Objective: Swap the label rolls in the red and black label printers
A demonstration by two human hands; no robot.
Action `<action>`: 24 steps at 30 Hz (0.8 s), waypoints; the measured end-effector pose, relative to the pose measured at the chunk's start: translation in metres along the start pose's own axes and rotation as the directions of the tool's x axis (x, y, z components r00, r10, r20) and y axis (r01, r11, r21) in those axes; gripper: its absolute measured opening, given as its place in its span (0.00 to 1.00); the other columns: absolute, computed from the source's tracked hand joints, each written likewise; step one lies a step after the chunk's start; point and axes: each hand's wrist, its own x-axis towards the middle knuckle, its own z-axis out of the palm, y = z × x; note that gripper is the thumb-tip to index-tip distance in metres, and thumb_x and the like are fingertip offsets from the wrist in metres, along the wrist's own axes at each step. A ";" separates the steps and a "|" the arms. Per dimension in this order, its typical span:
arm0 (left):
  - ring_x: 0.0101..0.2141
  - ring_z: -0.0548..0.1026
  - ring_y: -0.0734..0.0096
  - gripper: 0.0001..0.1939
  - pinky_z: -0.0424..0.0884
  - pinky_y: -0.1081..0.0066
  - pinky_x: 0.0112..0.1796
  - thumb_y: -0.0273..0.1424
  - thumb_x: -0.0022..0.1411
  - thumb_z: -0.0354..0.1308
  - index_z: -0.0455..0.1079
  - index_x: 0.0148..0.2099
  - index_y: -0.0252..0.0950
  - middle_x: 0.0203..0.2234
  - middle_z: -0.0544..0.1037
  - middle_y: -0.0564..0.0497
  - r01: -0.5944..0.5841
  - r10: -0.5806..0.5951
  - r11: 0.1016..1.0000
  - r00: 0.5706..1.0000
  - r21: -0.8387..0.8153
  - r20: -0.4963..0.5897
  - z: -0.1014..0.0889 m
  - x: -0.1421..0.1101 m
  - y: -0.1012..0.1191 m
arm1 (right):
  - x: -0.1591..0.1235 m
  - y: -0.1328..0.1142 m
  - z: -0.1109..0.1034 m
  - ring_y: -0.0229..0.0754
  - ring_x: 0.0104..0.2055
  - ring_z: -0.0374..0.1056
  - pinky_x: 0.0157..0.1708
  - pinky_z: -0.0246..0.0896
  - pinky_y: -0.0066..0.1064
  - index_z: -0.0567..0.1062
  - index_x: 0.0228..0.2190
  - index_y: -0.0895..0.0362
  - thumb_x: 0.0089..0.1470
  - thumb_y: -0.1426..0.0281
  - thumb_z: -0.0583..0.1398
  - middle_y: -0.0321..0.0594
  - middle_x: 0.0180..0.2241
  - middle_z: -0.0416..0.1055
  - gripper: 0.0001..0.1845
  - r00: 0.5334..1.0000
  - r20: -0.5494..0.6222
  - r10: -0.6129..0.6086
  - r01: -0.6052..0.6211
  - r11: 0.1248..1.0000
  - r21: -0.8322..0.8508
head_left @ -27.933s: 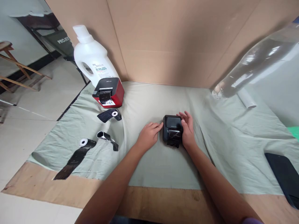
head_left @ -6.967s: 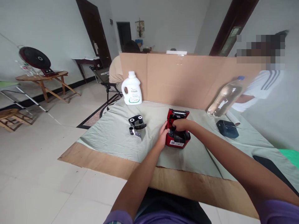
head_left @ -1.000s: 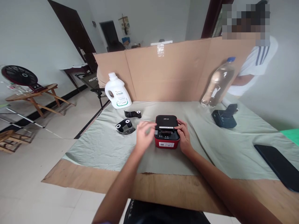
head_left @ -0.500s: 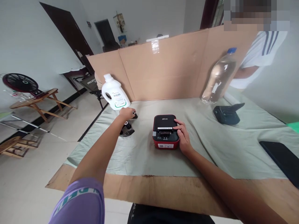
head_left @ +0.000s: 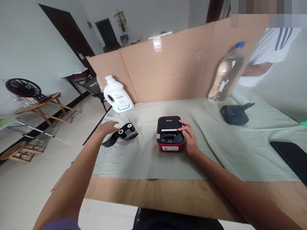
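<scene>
A red-and-black label printer [head_left: 169,134] sits on the cloth in front of me. My right hand [head_left: 190,138] rests against its right side, fingers stretched and apart, fingertips on the edge of the lid. To the left lie two small black rolls with white ends [head_left: 125,130], with glossy dark strips trailing from them. Just left of these, my left hand [head_left: 108,127] hovers with its fingers extended; nothing shows in it. Behind the rolls stands a white jug with a handle [head_left: 118,95].
A cardboard panel [head_left: 168,73] closes off the back. By its right end stands a large clear bottle with a blue cap [head_left: 226,73]. A black device with a raised flap [head_left: 233,114] and a black phone [head_left: 289,156] lie at right. A person [head_left: 275,48] is behind.
My left hand has drawn back to the left and down from beside the jug, uncovering the black rolls. The right hand remains against the printer. The view has shifted slightly.
</scene>
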 end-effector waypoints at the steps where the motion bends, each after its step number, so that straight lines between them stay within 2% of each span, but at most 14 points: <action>1: 0.51 0.75 0.40 0.25 0.69 0.48 0.51 0.39 0.60 0.61 0.74 0.56 0.32 0.50 0.78 0.32 0.019 -0.025 0.997 0.996 -0.068 -0.085 0.003 -0.007 0.010 | 0.001 -0.002 0.000 0.51 0.67 0.58 0.68 0.49 0.53 0.78 0.34 0.49 0.64 0.62 0.57 0.39 0.60 0.67 0.10 1.000 -0.003 0.027 -0.027 1.000 0.015; 2: 0.50 0.75 0.44 0.24 0.69 0.52 0.51 0.39 0.62 0.60 0.73 0.57 0.33 0.49 0.79 0.35 0.021 -0.052 0.986 0.980 -0.163 -0.190 0.006 -0.014 0.024 | 0.002 -0.004 0.000 0.52 0.67 0.58 0.68 0.49 0.53 0.78 0.33 0.49 0.62 0.64 0.58 0.39 0.60 0.67 0.09 0.999 -0.011 0.047 -0.047 0.999 0.024; 3: 0.46 0.76 0.50 0.23 0.70 0.56 0.50 0.39 0.63 0.58 0.73 0.57 0.34 0.46 0.80 0.39 -0.037 -0.054 0.950 0.959 -0.311 -0.277 0.011 -0.021 0.042 | 0.003 -0.005 0.000 0.52 0.67 0.59 0.68 0.50 0.53 0.78 0.31 0.49 0.61 0.65 0.58 0.39 0.59 0.68 0.09 0.998 -0.021 0.063 -0.063 0.998 0.030; 5: 0.37 0.76 0.62 0.23 0.71 0.65 0.42 0.44 0.66 0.54 0.72 0.58 0.38 0.36 0.79 0.48 -0.144 0.013 0.882 0.959 -0.448 -0.282 0.024 -0.037 0.085 | 0.006 -0.005 0.000 0.53 0.67 0.59 0.67 0.52 0.53 0.77 0.31 0.50 0.57 0.66 0.60 0.39 0.60 0.67 0.06 0.994 -0.048 0.096 -0.093 0.995 0.046; 6: 0.32 0.74 0.65 0.26 0.71 0.67 0.37 0.45 0.65 0.54 0.71 0.60 0.37 0.32 0.77 0.50 -0.179 0.056 0.767 0.975 -0.616 -0.213 0.032 -0.044 0.108 | 0.007 -0.004 0.000 0.54 0.66 0.60 0.66 0.54 0.53 0.77 0.34 0.49 0.55 0.66 0.61 0.39 0.61 0.66 0.05 0.991 -0.063 0.117 -0.113 0.991 0.065; 7: 0.29 0.73 0.68 0.29 0.70 0.69 0.34 0.45 0.64 0.56 0.68 0.62 0.36 0.29 0.75 0.52 -0.170 0.128 0.629 0.985 -0.759 -0.114 0.041 -0.050 0.130 | 0.009 -0.001 -0.001 0.54 0.66 0.61 0.65 0.56 0.53 0.77 0.38 0.49 0.53 0.66 0.61 0.40 0.63 0.65 0.08 0.986 -0.071 0.149 -0.142 0.986 0.093; 10: 0.23 0.68 0.73 0.34 0.61 0.73 0.25 0.41 0.59 0.60 0.65 0.65 0.35 0.24 0.70 0.55 0.041 0.233 0.343 0.964 -0.938 0.127 0.065 -0.061 0.175 | 0.011 0.008 -0.003 0.55 0.65 0.62 0.62 0.61 0.54 0.71 0.52 0.45 0.50 0.65 0.62 0.41 0.65 0.64 0.25 0.964 -0.050 0.262 -0.251 0.954 0.166; 12: 0.23 0.67 0.75 0.35 0.59 0.75 0.24 0.40 0.56 0.62 0.64 0.65 0.36 0.23 0.69 0.56 0.154 0.251 0.229 0.945 -0.961 0.211 0.076 -0.061 0.185 | 0.011 0.013 -0.004 0.55 0.66 0.61 0.63 0.60 0.54 0.68 0.55 0.44 0.51 0.64 0.61 0.40 0.65 0.64 0.29 0.952 -0.038 0.305 -0.294 0.941 0.168; 15: 0.23 0.67 0.75 0.36 0.60 0.76 0.24 0.38 0.53 0.63 0.65 0.64 0.39 0.23 0.69 0.57 0.208 0.271 0.130 0.933 -0.969 0.237 0.086 -0.059 0.183 | 0.010 0.014 -0.003 0.53 0.67 0.60 0.65 0.58 0.53 0.68 0.55 0.45 0.51 0.66 0.59 0.39 0.64 0.66 0.29 0.950 -0.041 0.311 -0.302 0.942 0.146; 24: 0.20 0.64 0.76 0.33 0.57 0.76 0.20 0.35 0.49 0.62 0.65 0.59 0.42 0.22 0.68 0.59 0.220 0.195 0.033 0.955 -0.975 0.223 0.094 -0.062 0.193 | 0.012 0.001 0.005 0.54 0.67 0.61 0.62 0.62 0.50 0.71 0.54 0.47 0.46 0.71 0.56 0.38 0.61 0.70 0.32 0.929 -0.050 0.366 -0.355 0.921 0.158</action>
